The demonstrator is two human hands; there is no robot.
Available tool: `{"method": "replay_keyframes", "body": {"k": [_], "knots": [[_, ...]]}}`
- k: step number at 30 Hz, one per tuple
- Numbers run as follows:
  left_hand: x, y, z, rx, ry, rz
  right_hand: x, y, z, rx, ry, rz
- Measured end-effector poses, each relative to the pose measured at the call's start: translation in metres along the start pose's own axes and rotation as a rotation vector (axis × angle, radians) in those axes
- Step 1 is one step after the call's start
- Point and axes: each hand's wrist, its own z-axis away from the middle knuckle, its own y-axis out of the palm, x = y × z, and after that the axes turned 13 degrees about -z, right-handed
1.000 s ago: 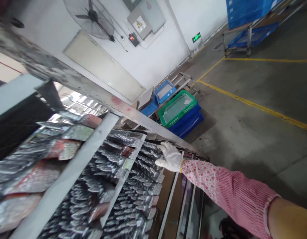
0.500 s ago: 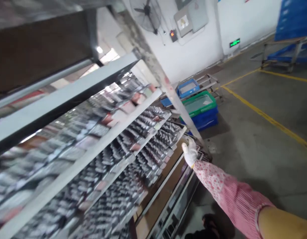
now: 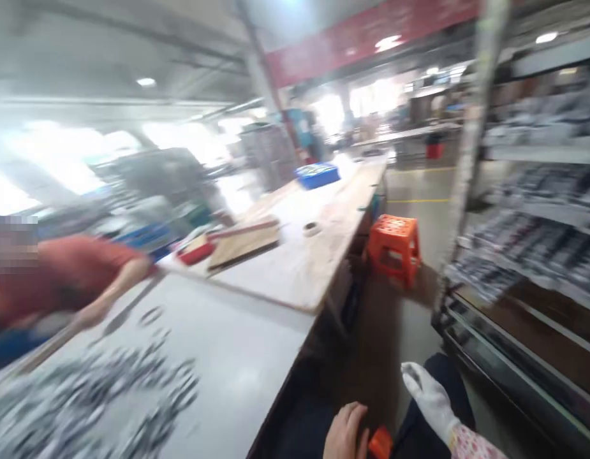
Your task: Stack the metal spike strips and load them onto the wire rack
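My left hand [image 3: 346, 432] is bare and low at the bottom edge, its fingers loosely bent with nothing visible in them. Close to its fingertips is an orange plastic piece [image 3: 381, 441], mostly cut off by the frame; whether they touch cannot be told. A white glove covers my right hand [image 3: 429, 396], which is held over my dark-clothed leg with fingers extended and holding nothing visible. To the left, many small grey pieces [image 3: 108, 389], blurred, lie spread on a white tabletop [image 3: 242, 344].
On the right stands a rack [image 3: 467, 159] whose shelves hold rows of grey pieces. An orange stool [image 3: 395, 245] is ahead in the aisle. The adjoining table bears a blue tray [image 3: 318, 175], a tape roll [image 3: 312, 228] and a wooden board [image 3: 244, 243]. A co-worker's arm [image 3: 115, 290] reaches over the left edge.
The view has swung from the rack to the worktable, with the rack now at right. My gloved right hand has left the rack and come down by my leg; my left hand has appeared.
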Motion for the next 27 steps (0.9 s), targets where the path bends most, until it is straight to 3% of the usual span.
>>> {"method": "replay_keyframes", "body": {"k": [2, 5, 9, 16, 20, 23, 25, 27], "knots": [[0.008, -0.016, 0.025, -0.068, -0.173, -0.003, 0.010, 0.030, -0.001, 0.212, -0.034, 0.104], [0.010, -0.040, 0.060, -0.161, -0.404, -0.015, 0.021, 0.063, 0.005, 0.418, -0.068, 0.233], [0.018, -0.068, 0.095, -0.255, -0.604, -0.049, 0.032, 0.105, 0.015, 0.699, -0.079, 0.344], [0.071, -0.115, 0.153, -0.430, -0.797, -0.170, 0.091, 0.192, 0.040, 0.946, -0.176, 0.408], [0.099, -0.137, 0.195, -0.573, -0.895, -0.307, 0.126, 0.236, 0.052, 1.002, -0.207, 0.414], [0.100, -0.157, 0.246, -0.747, -1.077, -0.588, 0.138, 0.261, 0.057, 1.067, -0.196, 0.424], [0.091, -0.171, 0.289, -0.829, -1.296, -0.906, 0.141, 0.274, 0.063, 1.157, -0.192, 0.445], [0.083, -0.183, 0.331, -0.836, -1.551, -1.095, 0.142, 0.284, 0.072, 1.274, -0.196, 0.460]]}}
